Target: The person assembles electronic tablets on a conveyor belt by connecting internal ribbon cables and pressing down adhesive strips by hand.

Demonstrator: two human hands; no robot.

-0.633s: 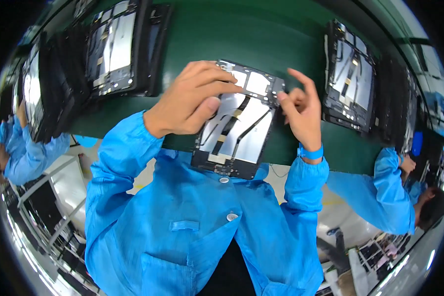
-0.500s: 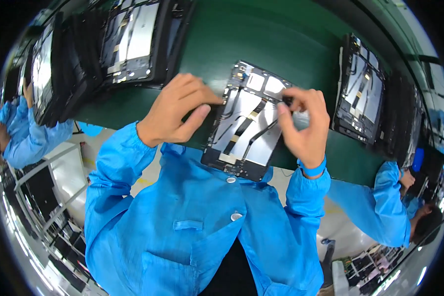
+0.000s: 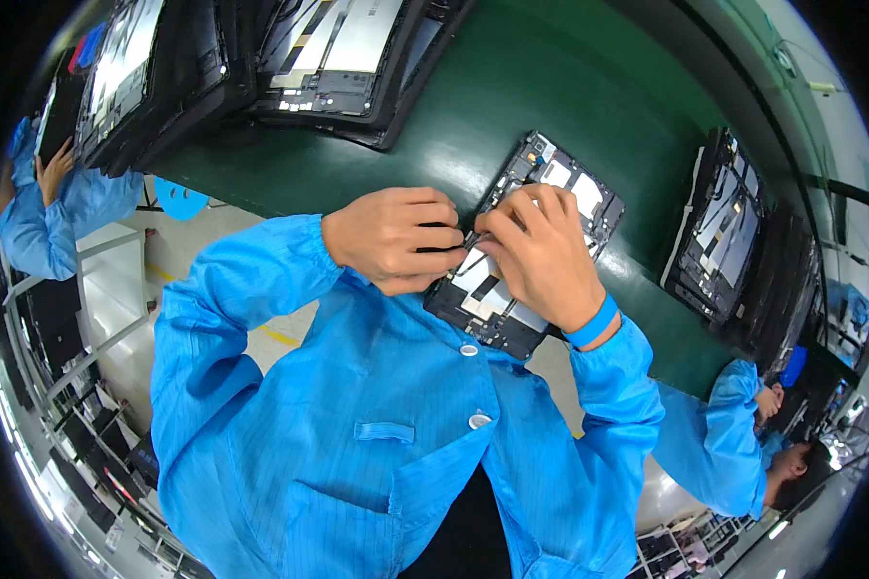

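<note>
Tablet (image 3: 481, 275) on bench (image 3: 550, 72), near edge, innards up, askew. Left hand (image 3: 396, 241) curled at its left side; right hand (image 3: 541, 256) bent over its middle. Can't tell if either pinches anything. Best: left steadies, right works lightly, no tugging on cables (image 3: 488, 288).

Looks like electronics workshop you're in: opened tablet (image 3: 492, 292) before you, tablet stacks (image 3: 352, 85) along green bench (image 3: 560, 77), your blue smock (image 3: 323, 396), co-workers (image 3: 729, 439) in matching blue.
</note>
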